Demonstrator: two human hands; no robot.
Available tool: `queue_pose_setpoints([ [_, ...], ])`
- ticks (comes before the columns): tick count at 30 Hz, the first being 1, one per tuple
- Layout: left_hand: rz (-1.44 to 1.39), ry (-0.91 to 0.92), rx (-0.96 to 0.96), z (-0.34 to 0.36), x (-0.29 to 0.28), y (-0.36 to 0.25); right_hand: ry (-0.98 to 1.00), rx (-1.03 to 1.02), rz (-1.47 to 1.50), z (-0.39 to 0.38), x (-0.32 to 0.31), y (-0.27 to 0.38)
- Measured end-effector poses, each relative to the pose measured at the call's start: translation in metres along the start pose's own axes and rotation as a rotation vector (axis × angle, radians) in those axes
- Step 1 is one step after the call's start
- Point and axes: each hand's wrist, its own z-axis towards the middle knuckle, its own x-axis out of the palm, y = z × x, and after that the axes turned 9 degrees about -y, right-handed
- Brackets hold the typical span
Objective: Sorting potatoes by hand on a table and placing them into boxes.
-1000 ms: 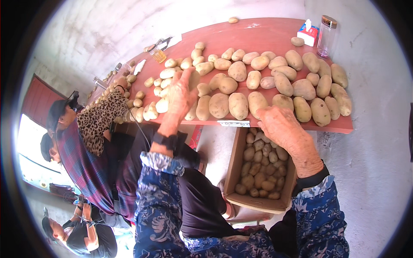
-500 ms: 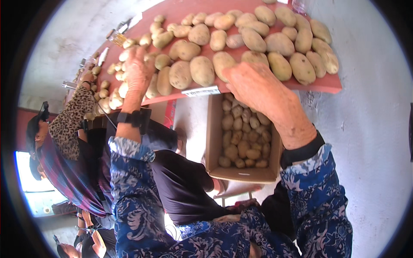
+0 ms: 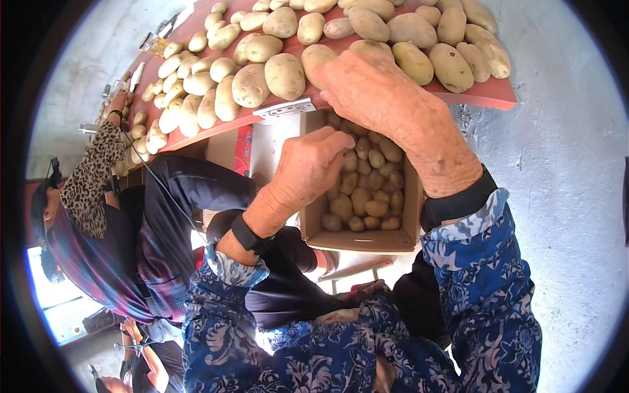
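Note:
Potatoes [image 3: 283, 77] lie in loose rows on the red table [image 3: 491, 98]. My right hand [image 3: 383, 105] is at the near row, its curled fingers against potatoes; whatever they grip is hidden under the hand. My left hand [image 3: 308, 167] is closed over the left side of a cardboard box [image 3: 360, 242] below the table edge, its fingertips turned away so that any held object cannot be made out. Smaller potatoes [image 3: 377, 208] fill much of the box. A pale label plate [image 3: 282, 109] sits on the table edge.
A co-worker in leopard-print sleeves [image 3: 92, 170] reaches onto the table at my left, with another person [image 3: 147, 360] lower left. A glass with yellow liquid [image 3: 152, 44] stands at the back. A grey wall [image 3: 563, 164] is on the right; a red carton [image 3: 242, 147] is under the table.
My left hand has moved from the potatoes on the table down and right to over the box. My right hand stays at the near row. The view has shifted, so the table appears higher.

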Motion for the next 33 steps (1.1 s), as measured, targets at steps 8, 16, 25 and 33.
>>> queue_pose_setpoints([
  [8, -0.226, -0.247, -0.069, 0.026, -0.029, -0.015, 0.017, 0.069, 0.066, 0.005, -0.008, -0.003],
  [16, -0.822, -0.379, -0.461, 0.036, -0.063, -0.022, 0.042, 0.097, 0.065, -0.016, -0.02, 0.0],
  [25, -1.001, -0.463, -0.529, 0.04, -0.079, 0.032, 0.345, -0.16, 0.084, -0.044, 0.022, 0.033],
  [33, -0.927, -0.685, -0.386, 0.018, -0.095, 0.072, 0.775, -0.002, 0.142, -0.091, 0.075, 0.033],
])
